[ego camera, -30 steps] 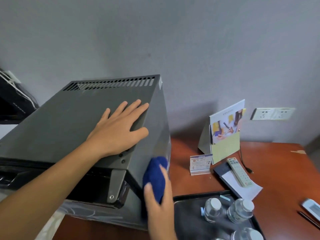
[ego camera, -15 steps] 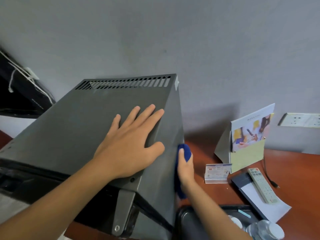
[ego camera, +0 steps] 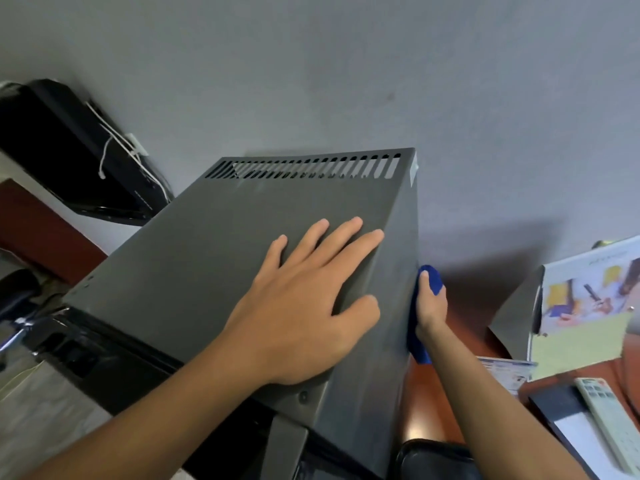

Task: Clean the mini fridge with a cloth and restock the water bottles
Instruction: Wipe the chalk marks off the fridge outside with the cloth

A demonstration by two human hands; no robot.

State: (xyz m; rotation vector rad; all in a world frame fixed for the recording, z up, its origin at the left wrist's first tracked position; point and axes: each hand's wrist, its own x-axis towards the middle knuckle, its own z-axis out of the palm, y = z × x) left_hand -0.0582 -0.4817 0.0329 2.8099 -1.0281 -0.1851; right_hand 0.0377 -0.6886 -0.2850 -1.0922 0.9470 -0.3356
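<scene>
1. Resting flat at frame centre, the left hand lies on the grey mini fridge top — fingers straight and spread
2. Just right of it, the right hand presses a blue cloth against the fridge's side wall — fingers curled round it

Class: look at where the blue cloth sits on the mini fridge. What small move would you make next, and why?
Probably draw the right hand and blue cloth on along the mini fridge side panel: the cloth lies flat against it, and the left hand rests spread on top, steadying it.
</scene>
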